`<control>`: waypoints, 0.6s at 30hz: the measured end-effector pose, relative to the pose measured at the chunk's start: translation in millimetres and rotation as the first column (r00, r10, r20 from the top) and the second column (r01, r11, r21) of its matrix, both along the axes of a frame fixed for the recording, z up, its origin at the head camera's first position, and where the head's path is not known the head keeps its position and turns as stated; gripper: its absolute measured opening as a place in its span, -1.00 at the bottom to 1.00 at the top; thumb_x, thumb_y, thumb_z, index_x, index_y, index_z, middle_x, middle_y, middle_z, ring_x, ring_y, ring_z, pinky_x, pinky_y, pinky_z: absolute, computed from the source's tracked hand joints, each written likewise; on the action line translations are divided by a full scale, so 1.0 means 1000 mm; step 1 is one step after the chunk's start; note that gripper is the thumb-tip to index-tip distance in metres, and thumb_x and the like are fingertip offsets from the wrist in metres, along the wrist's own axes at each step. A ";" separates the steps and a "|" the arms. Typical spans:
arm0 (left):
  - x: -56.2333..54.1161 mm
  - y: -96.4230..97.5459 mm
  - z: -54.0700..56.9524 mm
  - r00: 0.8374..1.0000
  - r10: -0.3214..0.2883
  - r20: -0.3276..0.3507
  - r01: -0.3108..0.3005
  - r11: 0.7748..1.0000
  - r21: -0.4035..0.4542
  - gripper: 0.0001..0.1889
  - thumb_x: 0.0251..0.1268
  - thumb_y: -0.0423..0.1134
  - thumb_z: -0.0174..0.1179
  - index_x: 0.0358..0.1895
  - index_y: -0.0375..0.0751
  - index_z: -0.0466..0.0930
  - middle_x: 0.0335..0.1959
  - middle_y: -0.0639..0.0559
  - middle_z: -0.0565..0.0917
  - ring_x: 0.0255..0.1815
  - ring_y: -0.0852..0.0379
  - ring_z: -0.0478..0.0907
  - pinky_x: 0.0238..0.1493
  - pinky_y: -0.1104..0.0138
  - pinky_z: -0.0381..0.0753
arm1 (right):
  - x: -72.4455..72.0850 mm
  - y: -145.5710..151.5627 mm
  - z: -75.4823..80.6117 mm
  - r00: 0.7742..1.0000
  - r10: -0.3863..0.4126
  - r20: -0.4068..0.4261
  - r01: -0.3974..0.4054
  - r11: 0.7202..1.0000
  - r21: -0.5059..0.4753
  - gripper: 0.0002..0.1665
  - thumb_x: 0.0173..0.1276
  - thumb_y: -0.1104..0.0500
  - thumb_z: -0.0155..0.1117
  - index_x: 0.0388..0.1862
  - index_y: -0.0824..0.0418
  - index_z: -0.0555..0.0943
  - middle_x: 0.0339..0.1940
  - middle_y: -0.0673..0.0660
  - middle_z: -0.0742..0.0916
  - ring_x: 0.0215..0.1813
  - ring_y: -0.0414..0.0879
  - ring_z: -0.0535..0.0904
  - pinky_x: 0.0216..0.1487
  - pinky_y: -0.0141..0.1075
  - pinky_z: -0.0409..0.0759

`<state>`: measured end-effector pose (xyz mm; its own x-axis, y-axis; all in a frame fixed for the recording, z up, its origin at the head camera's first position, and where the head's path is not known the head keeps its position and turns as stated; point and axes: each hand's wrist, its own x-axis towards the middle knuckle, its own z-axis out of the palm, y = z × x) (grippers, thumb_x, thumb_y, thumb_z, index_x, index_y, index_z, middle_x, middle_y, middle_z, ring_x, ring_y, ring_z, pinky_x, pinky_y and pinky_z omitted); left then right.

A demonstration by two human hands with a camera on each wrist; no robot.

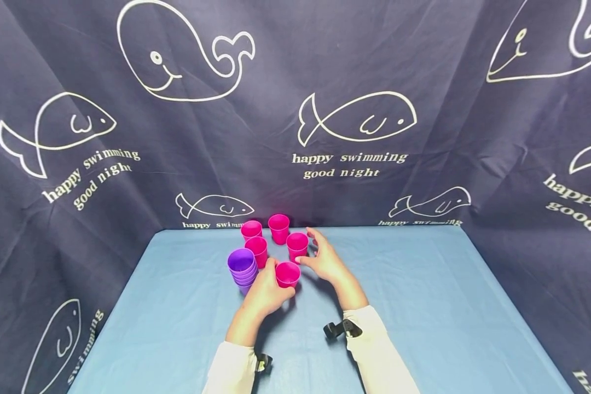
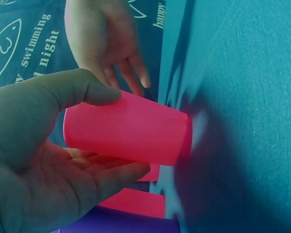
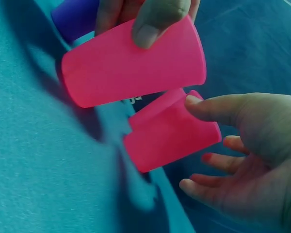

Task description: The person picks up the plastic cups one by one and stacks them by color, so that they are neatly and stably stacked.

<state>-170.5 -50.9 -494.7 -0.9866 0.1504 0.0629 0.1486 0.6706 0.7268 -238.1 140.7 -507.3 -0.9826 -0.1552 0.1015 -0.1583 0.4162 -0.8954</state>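
My left hand [image 1: 266, 291] grips a pink cup [image 1: 288, 275] by its sides, thumb on one side and fingers on the other. In the left wrist view, that cup's base is close to the cloth. Just beyond it stands another pink cup [image 3: 177, 138], with my right hand [image 1: 329, 262] at its right side. The right thumb lies near its rim and the other fingers are spread; whether the thumb touches is hard to tell. Left of my left hand is a stack of purple cups [image 1: 242, 264], partly hidden by that hand.
More pink cups stand behind: one [image 1: 256, 251] beside the purple stack, one [image 1: 251, 230] farther back, and one [image 1: 279, 229] near the table's back edge. A blue cloth [image 1: 413, 317] covers the table. Dark fabric [image 1: 271, 137] with fish drawings rises behind and at both sides.
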 end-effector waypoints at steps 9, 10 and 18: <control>0.001 -0.001 -0.001 1.000 -0.006 -0.001 0.006 1.000 -0.015 -0.43 -0.01 -0.33 0.52 0.09 -0.29 0.46 -0.26 -0.08 0.71 -0.22 0.04 0.68 -0.04 0.14 0.73 | -0.001 -0.007 -0.008 0.999 -0.006 0.051 0.012 0.992 -0.127 0.01 0.24 0.31 0.56 0.61 0.33 0.28 0.54 0.37 0.51 0.55 0.35 0.44 0.54 0.27 0.43; 0.001 -0.001 -0.002 1.000 -0.004 0.002 0.004 1.000 -0.015 -0.43 0.00 -0.33 0.52 0.10 -0.29 0.46 -0.26 -0.08 0.71 -0.22 0.04 0.68 -0.04 0.13 0.73 | -0.001 -0.007 -0.009 0.998 -0.008 0.055 0.015 0.991 -0.131 0.02 0.24 0.31 0.57 0.62 0.33 0.28 0.53 0.37 0.52 0.55 0.34 0.44 0.55 0.26 0.43; 0.002 0.001 -0.003 0.999 0.002 0.037 -0.001 0.999 -0.039 -0.30 0.04 -0.31 0.45 0.24 -0.43 0.32 -0.11 -0.22 0.66 -0.08 -0.09 0.69 0.15 -0.01 0.71 | -0.005 -0.013 -0.014 0.997 -0.027 0.070 0.040 0.980 -0.193 0.00 0.25 0.30 0.57 0.61 0.29 0.30 0.48 0.39 0.56 0.51 0.36 0.49 0.57 0.21 0.42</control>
<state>-168.8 -49.4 -497.5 -0.9884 0.1507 0.0206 0.1212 0.6985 0.7052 -243.5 127.9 -521.7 -0.9925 -0.1061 0.0602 -0.0841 0.2371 -0.9678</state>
